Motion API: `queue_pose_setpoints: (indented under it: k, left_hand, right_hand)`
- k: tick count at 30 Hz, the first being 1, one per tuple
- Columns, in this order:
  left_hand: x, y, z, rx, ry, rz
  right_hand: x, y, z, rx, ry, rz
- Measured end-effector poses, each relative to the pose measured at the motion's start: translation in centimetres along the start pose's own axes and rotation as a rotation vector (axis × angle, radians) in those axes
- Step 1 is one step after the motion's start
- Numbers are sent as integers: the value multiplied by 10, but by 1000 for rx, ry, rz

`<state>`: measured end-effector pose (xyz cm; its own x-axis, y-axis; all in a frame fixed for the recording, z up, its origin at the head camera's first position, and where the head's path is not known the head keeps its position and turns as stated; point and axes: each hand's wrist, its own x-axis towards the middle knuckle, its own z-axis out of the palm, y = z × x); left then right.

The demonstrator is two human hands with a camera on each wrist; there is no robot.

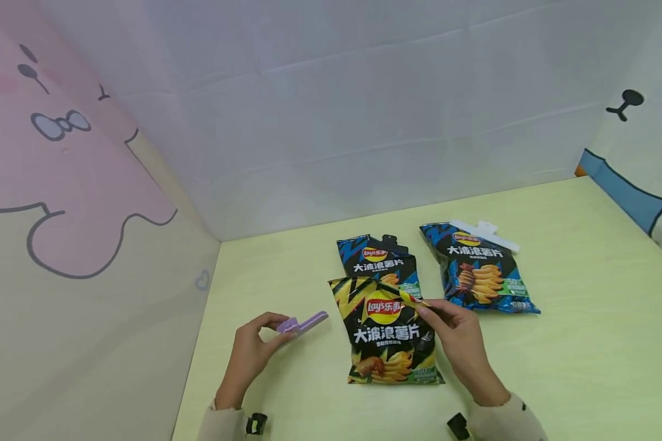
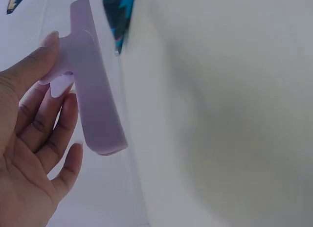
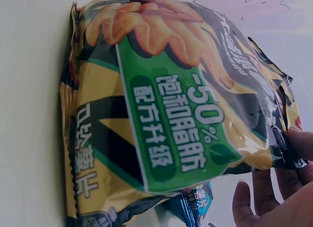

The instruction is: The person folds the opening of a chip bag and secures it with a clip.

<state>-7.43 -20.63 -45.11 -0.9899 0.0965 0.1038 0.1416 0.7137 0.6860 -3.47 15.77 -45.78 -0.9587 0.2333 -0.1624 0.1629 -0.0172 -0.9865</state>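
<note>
A purple bag clip [image 2: 98, 90] is pinched by its handle between the thumb and fingers of my left hand [image 1: 254, 344], left of the chip bags. With my right hand [image 1: 460, 340] I pinch the upper right corner of a black and yellow chip bag [image 1: 388, 349]. In the right wrist view, the thumb [image 3: 301, 141] lies on the front of that bag and the other fingers are partly hidden behind it. Behind it lies a black and blue chip bag [image 1: 358, 264] with a black clip [image 1: 390, 244] on its top, its lower part covered.
Another black and blue chip bag [image 1: 480, 275] lies at the back right, with a white clip [image 1: 484, 234] across its top edge. The pale yellow table [image 1: 596, 331] meets a white curtain [image 1: 364, 122] at the back and printed cartoon cloths at the sides.
</note>
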Motion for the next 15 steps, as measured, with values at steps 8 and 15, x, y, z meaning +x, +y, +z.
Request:
queue_pose_setpoints:
  k: [8, 15]
  left_hand:
    - [10, 28, -30, -38, 171, 216]
    - [23, 55, -53, 28, 218, 446]
  right_hand:
    - [0, -2, 0, 11, -5, 8]
    - [-1, -4, -1, 14, -4, 20]
